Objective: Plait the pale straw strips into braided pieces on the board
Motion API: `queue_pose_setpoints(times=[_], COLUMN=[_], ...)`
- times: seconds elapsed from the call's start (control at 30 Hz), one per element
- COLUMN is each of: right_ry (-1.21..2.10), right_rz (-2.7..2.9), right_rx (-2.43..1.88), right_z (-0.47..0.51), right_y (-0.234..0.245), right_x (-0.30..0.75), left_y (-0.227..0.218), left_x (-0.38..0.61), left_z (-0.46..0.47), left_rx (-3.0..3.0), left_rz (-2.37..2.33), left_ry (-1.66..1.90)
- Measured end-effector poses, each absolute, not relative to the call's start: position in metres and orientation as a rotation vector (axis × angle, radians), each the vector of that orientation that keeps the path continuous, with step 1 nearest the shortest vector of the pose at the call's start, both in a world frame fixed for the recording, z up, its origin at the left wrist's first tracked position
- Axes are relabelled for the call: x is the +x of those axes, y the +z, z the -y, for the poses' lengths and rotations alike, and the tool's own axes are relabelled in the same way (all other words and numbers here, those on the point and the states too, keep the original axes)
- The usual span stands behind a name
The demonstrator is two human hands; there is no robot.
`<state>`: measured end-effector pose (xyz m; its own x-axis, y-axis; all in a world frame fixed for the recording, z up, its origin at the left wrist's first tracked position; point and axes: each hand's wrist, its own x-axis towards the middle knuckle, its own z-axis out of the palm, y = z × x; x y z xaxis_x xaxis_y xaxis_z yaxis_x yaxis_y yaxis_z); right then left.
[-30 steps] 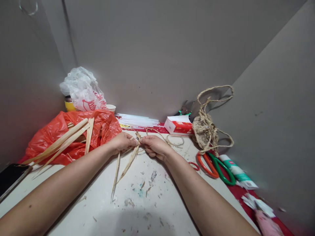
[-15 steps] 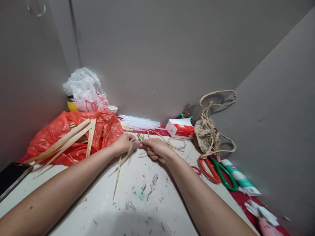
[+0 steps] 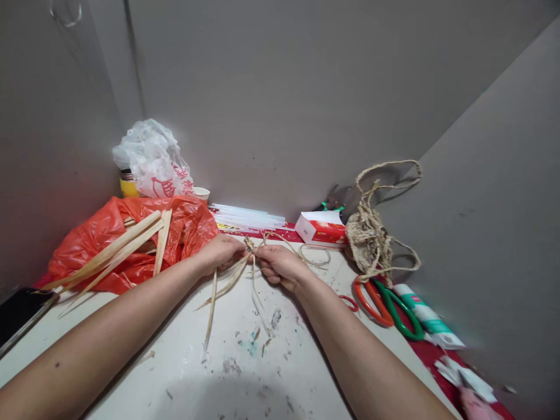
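Both hands meet over the middle of the white tabletop (image 3: 184, 361). My left hand (image 3: 224, 252) pinches dry, straw-coloured plant strips (image 3: 228, 283), whose loose ends hang down toward me. Close against it, my right hand (image 3: 279, 261) has thumb and fingers pressed together at the same small knotted piece (image 3: 249, 244). A thin pale strip (image 3: 258, 297) dangles between the hands. From the knotted piece a thin cord (image 3: 273, 234) curves off behind my right hand and ends in a loose coil (image 3: 317, 256). The exact grip points are hidden by the fingers.
Left: a red plastic bag (image 3: 100, 233) with wider dry strips (image 3: 126, 242), and a dark phone-like slab (image 3: 21, 315). Back: clear sticks (image 3: 249, 217) and a red box (image 3: 324, 230). Right: a braided rope bundle (image 3: 371, 239), scissors with orange and green handles (image 3: 398, 312), and a white-green tube (image 3: 426, 315).
A thin pale strip now hangs down between the hands, where the strips were bunched at the left hand before. My left hand has shifted slightly; the right stays nearly still.
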<state>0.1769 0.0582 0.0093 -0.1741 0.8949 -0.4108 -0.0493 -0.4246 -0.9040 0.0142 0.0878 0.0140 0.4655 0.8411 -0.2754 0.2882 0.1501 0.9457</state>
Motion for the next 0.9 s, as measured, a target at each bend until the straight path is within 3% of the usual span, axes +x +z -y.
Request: queue_pose_setpoints(times=[0.27, 0.9], right_ry=[1.683, 1.796], right_rz=[1.096, 1.038], right_rx=[-1.348, -1.335], right_z=[-0.055, -0.059], right_y=[0.011, 0.014], right_x=[0.176, 0.186], left_y=[0.014, -0.008], left_x=[0.021, 0.024], left_z=[-0.092, -0.099], left_rx=[1.338, 1.739], left_rz=[-0.983, -0.914], left_ry=[0.441, 0.646])
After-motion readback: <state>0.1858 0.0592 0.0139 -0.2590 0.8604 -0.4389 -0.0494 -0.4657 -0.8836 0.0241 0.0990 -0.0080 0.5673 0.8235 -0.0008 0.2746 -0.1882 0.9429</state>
